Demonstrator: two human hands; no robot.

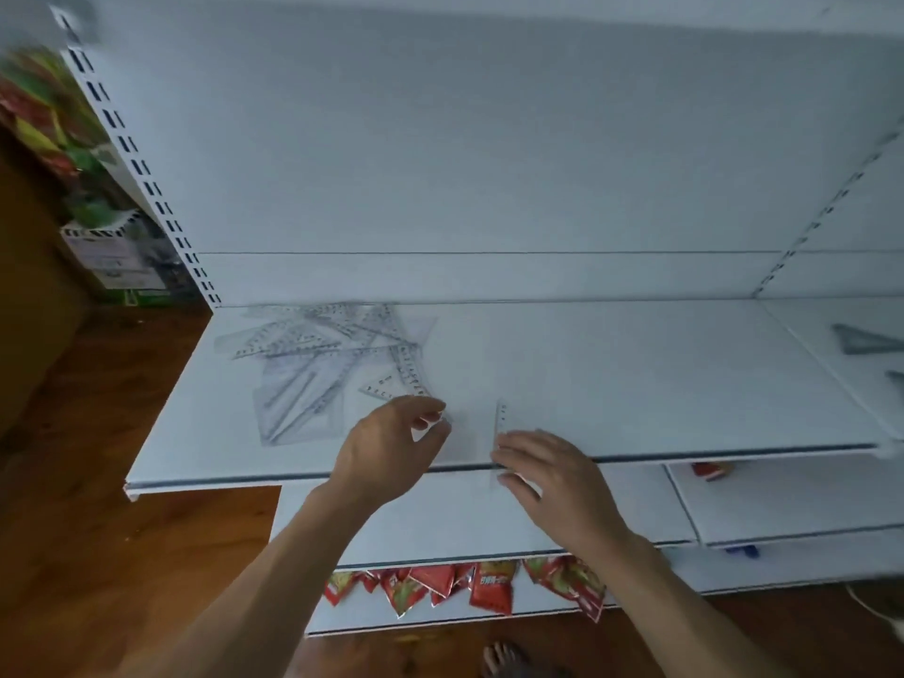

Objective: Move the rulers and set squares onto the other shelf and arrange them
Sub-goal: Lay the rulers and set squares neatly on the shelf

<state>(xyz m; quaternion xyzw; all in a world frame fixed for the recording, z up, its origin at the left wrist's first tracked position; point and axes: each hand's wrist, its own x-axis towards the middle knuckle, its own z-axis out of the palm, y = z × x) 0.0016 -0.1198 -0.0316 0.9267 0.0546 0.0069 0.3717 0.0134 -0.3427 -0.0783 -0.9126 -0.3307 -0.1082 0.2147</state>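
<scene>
**White steel shelving, most of the clear plastic yet to be shifted**

White and wide, the shelf (636, 374) runs under both hands and away on either side of the fingers. Beyond and to the left of the left fingers lies the pile (323, 364) of transparent rulers and set squares, overlapping at all angles. Far to the right of the right fingers, the neighbouring shelf (807, 325) carries a dark set square (866, 341), with part of another piece at the frame's edge. If that is the destination, the job is barely begun: the heap is large and unsorted, and very little sits over there.

Below the fingers, a lower shelf (440, 521) shows bare white, and under it hang red snack packets (489, 587), no part of this task.

The left hand (391, 447) has curled fingers, thumb and forefinger drawn close at the near tip of the pile; whether they truly pinch a piece I cannot tell. The right hand (548, 474) lays straight, slightly spread fingers on a single clear ruler (501, 418), which juts past the shelf's front edge.
</scene>
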